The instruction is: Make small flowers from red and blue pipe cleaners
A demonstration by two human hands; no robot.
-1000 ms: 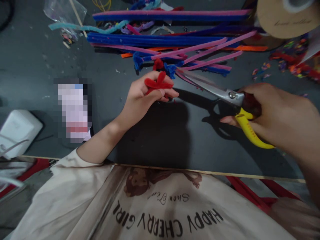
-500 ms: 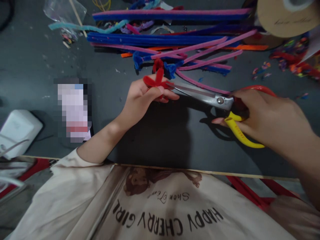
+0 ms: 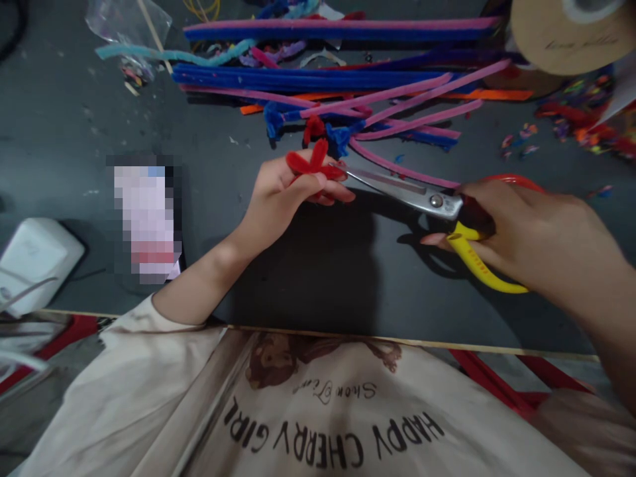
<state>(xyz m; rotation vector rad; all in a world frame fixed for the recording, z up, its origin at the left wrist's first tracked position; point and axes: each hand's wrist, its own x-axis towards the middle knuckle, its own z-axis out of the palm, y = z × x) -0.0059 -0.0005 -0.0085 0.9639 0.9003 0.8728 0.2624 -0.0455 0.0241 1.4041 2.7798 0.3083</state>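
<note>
Here's the left hand, reaching in over the dark counter, thumb and fingers closed in a pinch on the red fuzzy piece, two of its rounded lobes poking up above the thumb. And across from it, the right hand has its fingers wrapped around the scissors, yellow handle loop curving below the palm and red handle loop showing above it. The blades slant up to the left, looking nearly together, tips right at the right-hand edge of the red fuzzy piece, by the left fingertips; whether they touch it, I can't tell. Just beyond the left hand sits a small red curl, between two blue curled bits with pink stems running off to the right. Behind those, the blue fuzzy stems lie in a bundle, an orange strip crossing close by, and a pink stem stretches alongside blue farther back. Up at the far right, there's a cardboard spool, with colourful scraps in front. Over on the left, a phone, screen pixelated, lies near the left forearm, a white box beyond it by the counter's near edge.
</note>
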